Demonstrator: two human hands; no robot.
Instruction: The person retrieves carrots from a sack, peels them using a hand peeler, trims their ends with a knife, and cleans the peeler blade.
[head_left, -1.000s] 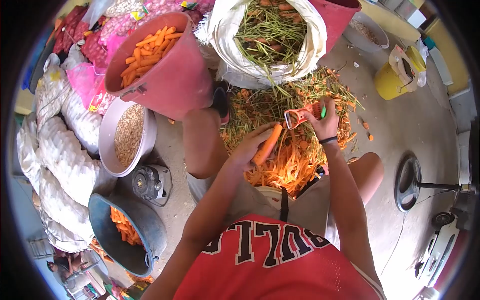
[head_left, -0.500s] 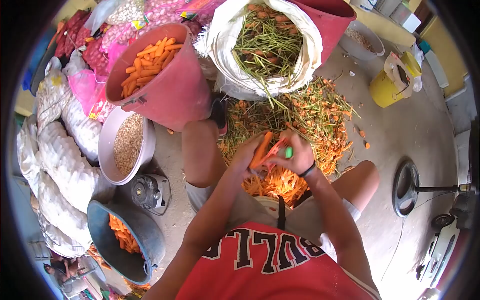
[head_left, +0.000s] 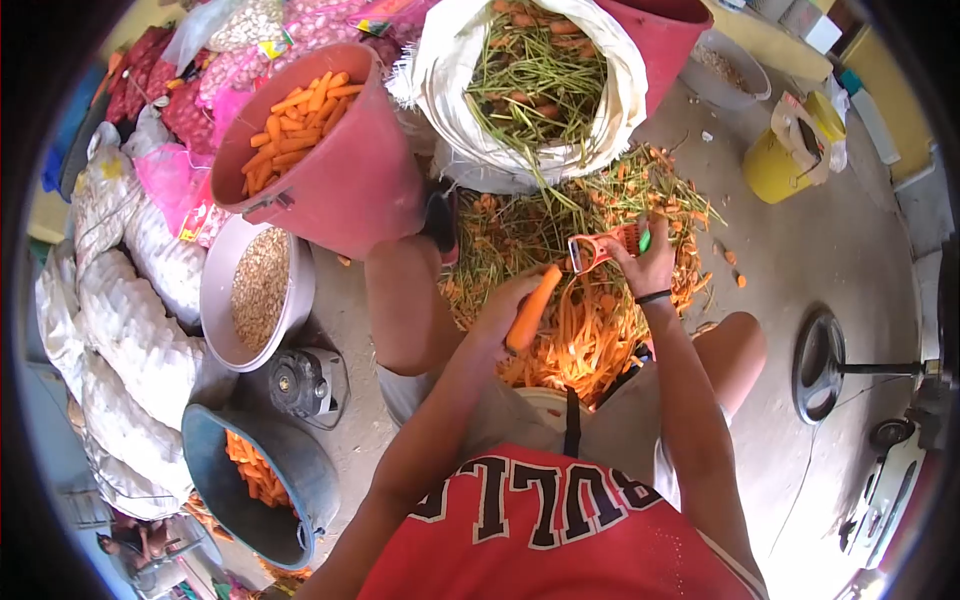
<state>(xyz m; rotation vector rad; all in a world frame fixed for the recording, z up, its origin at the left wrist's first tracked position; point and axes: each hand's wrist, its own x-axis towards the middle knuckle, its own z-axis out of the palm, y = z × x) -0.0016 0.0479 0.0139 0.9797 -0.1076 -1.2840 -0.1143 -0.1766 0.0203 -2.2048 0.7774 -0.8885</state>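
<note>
An orange carrot (head_left: 534, 310) is gripped in my left hand (head_left: 503, 309), its upper end tilted away from me. To its right, my right hand (head_left: 648, 262) is closed on an orange peeler (head_left: 598, 248) with a green part by the thumb. Peeler and carrot are apart. Below both hands lies a heap of orange peelings (head_left: 575, 345), and green stems with carrot tops (head_left: 510, 235) spread beyond it.
A red bucket (head_left: 350, 190) of carrots and a white sack (head_left: 635, 90) of stems stand ahead. On the left are a bowl (head_left: 303, 290), a scale (head_left: 300, 383) and a blue bucket (head_left: 310, 480). A yellow bucket (head_left: 770, 170) and a fan (head_left: 818, 365) stand right. A person (head_left: 135, 550) is at lower left.
Half a second ago the peeler was against the carrot between my hands. Now my right hand has moved right and away with the peeler, and the carrot shows in full.
</note>
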